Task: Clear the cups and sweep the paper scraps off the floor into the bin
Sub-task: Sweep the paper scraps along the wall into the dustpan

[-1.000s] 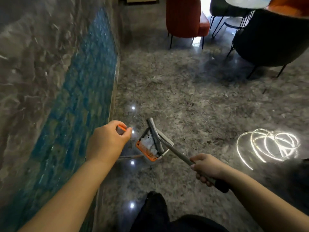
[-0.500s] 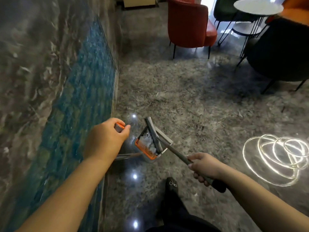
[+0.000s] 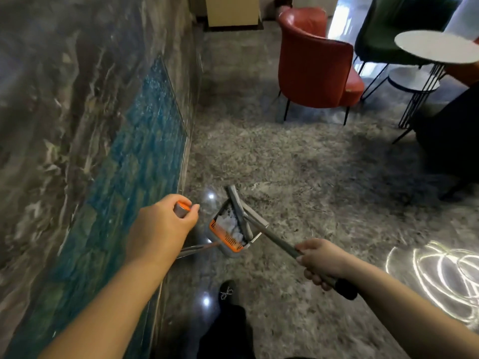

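The dustpan's handle top [image 3: 182, 209] is gripped by the left hand [image 3: 162, 230], and the broom's handle [image 3: 282, 243] is held tight in the right hand [image 3: 320, 263]. White paper scraps [image 3: 229, 224] lie in the dustpan [image 3: 228, 233], at about 2 o'clock from the left hand, with the broom head [image 3: 239, 211] resting across the pan.

The dustpan [image 3: 228, 234] sits low over the floor [image 3: 298, 177], near the wall [image 3: 77, 112] on the left, with paper scraps [image 3: 228, 224] in it and the broom [image 3: 239, 213] head resting inside. An armchair [image 3: 313, 66] and a round side table [image 3: 438, 47] stand farther ahead, to the right.
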### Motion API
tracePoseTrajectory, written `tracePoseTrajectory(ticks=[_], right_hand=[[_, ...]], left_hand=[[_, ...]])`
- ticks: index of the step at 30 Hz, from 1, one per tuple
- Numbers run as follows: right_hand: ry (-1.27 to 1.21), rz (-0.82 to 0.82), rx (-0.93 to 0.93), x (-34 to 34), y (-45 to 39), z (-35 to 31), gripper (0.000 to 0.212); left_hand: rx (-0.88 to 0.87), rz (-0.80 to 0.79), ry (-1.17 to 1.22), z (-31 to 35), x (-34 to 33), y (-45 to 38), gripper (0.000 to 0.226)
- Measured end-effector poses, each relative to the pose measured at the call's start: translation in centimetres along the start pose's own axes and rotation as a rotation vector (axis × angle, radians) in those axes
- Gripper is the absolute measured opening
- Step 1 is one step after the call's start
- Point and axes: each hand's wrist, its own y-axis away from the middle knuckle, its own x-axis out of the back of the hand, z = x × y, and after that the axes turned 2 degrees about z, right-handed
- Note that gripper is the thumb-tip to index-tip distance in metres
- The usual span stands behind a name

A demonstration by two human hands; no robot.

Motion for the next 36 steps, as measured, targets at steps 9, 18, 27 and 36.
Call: tracePoseTrajectory(ticks=[9, 18, 27, 36], right_hand=[[-0.019, 0.018, -0.001, 4.8, -11.7, -15.7, 0.028], [0.012, 0.023, 0.031, 11.9, -22.9, -29.8, 0.020], [0.050, -0.054, 0.017, 22.3, -36.1, -44.9, 0.015], [0.033, -0.036, 0.024, 28.8, -47.4, -58.5, 0.018]], left_hand=[[-0.049, -0.052, -0.007, 1.9, -2.5, -21.6, 0.018], [-0.040, -0.029, -0.023, 4.9, -7.2, -40.0, 0.017], [-0.014, -0.003, -0.028, 9.9, -13.4, -58.8, 0.017], [-0.022, 0.042, -0.026, 12.5, -17.1, -75.7, 0.017]])
